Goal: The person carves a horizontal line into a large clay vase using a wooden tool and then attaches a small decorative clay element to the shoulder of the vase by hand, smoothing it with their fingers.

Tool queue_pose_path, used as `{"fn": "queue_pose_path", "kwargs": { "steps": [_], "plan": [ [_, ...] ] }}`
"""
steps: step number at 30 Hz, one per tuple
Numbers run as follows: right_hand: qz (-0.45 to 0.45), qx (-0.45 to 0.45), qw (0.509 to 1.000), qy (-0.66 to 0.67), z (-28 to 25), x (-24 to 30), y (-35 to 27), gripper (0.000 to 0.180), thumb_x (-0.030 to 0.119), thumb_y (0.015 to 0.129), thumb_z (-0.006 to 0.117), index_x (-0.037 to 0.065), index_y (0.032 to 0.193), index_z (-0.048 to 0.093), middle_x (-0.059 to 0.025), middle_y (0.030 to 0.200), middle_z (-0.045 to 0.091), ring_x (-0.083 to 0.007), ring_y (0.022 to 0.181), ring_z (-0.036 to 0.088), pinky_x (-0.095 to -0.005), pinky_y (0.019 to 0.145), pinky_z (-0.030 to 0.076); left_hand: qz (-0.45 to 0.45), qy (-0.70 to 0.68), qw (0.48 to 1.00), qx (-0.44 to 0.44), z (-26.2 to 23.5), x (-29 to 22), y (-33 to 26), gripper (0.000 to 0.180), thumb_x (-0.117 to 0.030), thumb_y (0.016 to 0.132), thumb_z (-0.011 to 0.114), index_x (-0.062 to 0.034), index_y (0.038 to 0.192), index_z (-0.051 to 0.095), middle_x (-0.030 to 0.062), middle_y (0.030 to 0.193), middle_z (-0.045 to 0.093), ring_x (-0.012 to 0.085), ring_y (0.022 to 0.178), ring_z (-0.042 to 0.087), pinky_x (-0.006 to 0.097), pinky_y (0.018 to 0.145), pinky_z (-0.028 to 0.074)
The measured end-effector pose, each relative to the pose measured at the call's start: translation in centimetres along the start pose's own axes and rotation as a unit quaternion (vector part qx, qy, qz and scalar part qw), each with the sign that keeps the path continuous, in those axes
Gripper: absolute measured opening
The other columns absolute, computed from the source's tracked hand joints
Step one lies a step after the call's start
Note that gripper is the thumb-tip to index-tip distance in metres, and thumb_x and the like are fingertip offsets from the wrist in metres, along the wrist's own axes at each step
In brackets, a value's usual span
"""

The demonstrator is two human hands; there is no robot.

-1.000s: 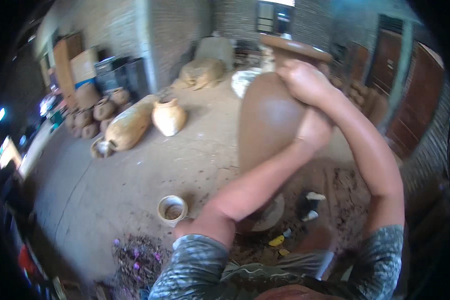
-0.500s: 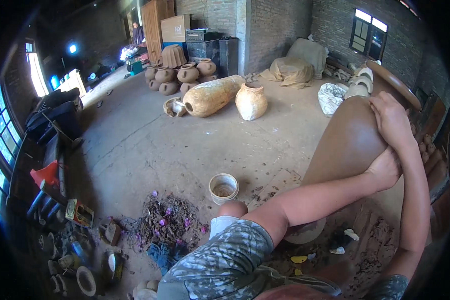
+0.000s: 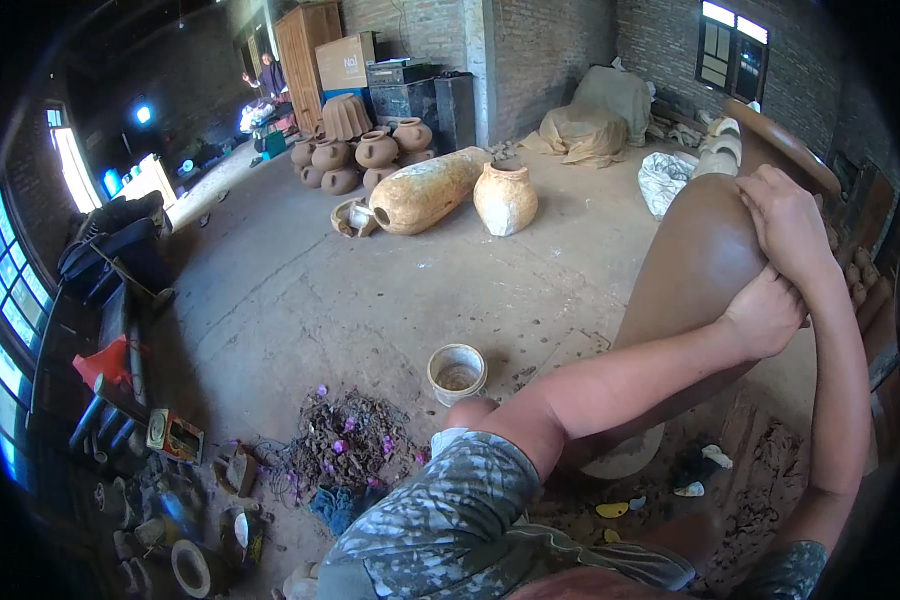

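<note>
A tall brown clay pot [image 3: 692,250] stands on a round base at my right, its smooth wall bulging and its surface moist-looking. My right hand [image 3: 785,222] rests against the upper right of its wall, fingers bent and closed. Just below, my left hand [image 3: 765,312] is at the same side of the pot, bent at the wrist with its fingers curled. The right forearm passes close by and partly hides those fingers. Whether a small tool lies in either hand cannot be seen.
A white bucket [image 3: 457,372] stands on the floor ahead. Beside it lies a heap of dark scraps [image 3: 345,440] with purple bits. Farther off are a long mottled jar [image 3: 430,190], a pale pot [image 3: 505,198] and stacked round pots [image 3: 375,150]. A person [image 3: 270,76] is far back.
The view has shifted a little. Both hands sit slightly higher along the pot, the left one closer beneath the right. The far person has an arm raised.
</note>
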State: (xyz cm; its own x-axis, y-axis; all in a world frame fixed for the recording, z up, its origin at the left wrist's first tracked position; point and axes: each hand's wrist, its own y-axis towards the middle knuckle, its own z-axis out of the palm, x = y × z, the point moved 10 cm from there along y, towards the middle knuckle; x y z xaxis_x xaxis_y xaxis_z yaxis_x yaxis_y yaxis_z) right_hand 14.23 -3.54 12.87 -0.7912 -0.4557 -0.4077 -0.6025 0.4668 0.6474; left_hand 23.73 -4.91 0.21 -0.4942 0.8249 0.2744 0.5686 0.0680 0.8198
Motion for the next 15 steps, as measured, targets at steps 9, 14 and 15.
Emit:
{"fn": "queue_pose_path", "kwargs": {
  "steps": [9,14,15],
  "plan": [
    [0.01,0.014,1.0,-0.01,0.0,0.2,-0.4,0.018,0.007,0.092,0.063,0.002,0.105,0.074,-0.017,0.092,0.064,-0.0386,0.09,0.066,-0.0484,0.08,0.053,-0.001,-0.036,0.999,-0.007,-1.0,0.3,-0.4,0.048,-0.031,0.103,0.045,-0.0033,0.14,0.062,0.0168,0.143,0.062,0.0315,0.141,0.051,0.057,0.122,0.026],
    [0.014,0.033,0.999,0.0,0.1,0.6,-0.4,0.02,0.006,0.093,0.065,0.0,0.11,0.072,-0.0181,0.096,0.065,-0.0393,0.093,0.067,-0.0481,0.081,0.053,-0.001,-0.051,0.998,-0.032,-1.3,0.6,-0.4,0.048,-0.031,0.103,0.045,-0.004,0.139,0.063,0.0164,0.143,0.063,0.0311,0.139,0.053,0.055,0.12,0.03],
    [0.017,0.035,0.999,0.0,0.1,0.5,-0.5,0.02,0.006,0.093,0.065,0.0,0.11,0.072,-0.0181,0.096,0.065,-0.0393,0.093,0.067,-0.0481,0.081,0.053,-0.001,-0.051,0.998,-0.027,-1.3,0.5,-0.5,0.048,-0.031,0.103,0.046,-0.0043,0.139,0.063,0.0162,0.143,0.063,0.0311,0.139,0.053,0.054,0.119,0.031]
  ]
}}
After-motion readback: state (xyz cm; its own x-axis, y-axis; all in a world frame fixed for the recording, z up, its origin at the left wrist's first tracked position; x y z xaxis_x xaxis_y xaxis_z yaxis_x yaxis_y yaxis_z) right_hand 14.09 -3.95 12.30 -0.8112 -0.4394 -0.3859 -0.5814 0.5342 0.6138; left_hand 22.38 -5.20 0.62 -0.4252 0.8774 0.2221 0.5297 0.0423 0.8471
